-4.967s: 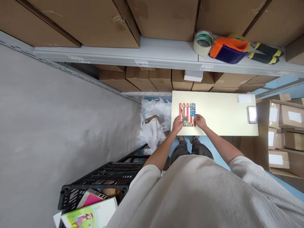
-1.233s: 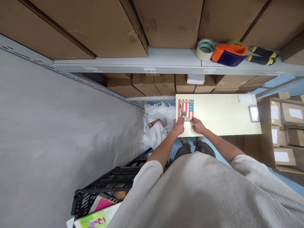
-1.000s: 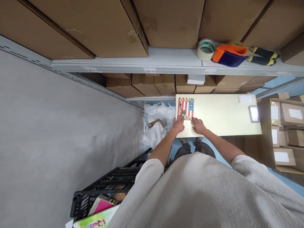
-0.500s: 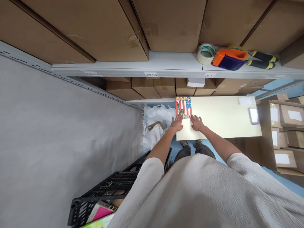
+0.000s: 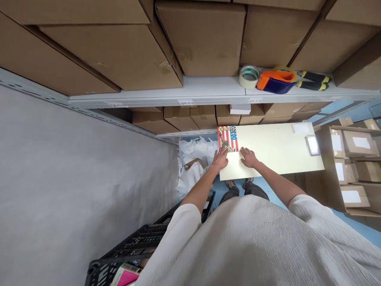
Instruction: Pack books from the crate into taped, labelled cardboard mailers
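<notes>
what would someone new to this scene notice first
Probably the book with its bright flag cover, at the pale table's far left corner, the left hand on its near edge. Next, the orange and blue tool on the shelf above, just right of a tape roll.

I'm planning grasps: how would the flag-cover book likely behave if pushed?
The book would probably slide rather than tip, since it lies flat on the table. Its square corners make rolling unlikely.
</notes>
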### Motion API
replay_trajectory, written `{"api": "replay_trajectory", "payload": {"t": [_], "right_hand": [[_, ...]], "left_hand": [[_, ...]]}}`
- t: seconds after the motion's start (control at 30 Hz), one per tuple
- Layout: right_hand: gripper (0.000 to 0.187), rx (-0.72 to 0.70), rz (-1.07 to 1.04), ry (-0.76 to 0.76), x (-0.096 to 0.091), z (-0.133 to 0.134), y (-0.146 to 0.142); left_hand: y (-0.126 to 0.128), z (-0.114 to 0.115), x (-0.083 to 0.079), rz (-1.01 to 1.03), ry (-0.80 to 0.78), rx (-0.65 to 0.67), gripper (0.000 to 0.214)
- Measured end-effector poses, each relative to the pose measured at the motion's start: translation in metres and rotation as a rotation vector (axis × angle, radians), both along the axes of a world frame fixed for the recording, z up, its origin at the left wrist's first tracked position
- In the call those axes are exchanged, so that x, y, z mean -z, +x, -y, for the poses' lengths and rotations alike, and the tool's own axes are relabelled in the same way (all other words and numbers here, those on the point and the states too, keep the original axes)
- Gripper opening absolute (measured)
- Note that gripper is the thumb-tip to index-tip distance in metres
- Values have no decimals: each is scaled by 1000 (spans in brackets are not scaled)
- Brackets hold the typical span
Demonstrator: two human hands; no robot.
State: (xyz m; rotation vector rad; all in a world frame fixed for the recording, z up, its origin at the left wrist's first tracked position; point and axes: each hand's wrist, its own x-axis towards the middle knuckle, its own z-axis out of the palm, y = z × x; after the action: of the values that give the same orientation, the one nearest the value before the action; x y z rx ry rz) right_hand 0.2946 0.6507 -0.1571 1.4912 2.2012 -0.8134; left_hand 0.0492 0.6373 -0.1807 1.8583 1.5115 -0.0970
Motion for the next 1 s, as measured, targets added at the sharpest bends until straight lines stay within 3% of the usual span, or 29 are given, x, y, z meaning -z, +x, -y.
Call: {"api": "replay_trajectory", "payload": {"t": [0.2,0.37,0.7,1.0], "right_hand": [[67,164,-40,119,-25,10,72],[62,282,-102,249,-46,2,134],[58,308,-348,513,-123,-66,242],[51,286,-470,624,-160,-111,321]], "left_hand": [[17,18,-20,22,15,7,74],[49,32,-30,56,57,-15,67],[147,31,-44,125,115,-102,60],[228,32,-40,119,114,-202,55]]}}
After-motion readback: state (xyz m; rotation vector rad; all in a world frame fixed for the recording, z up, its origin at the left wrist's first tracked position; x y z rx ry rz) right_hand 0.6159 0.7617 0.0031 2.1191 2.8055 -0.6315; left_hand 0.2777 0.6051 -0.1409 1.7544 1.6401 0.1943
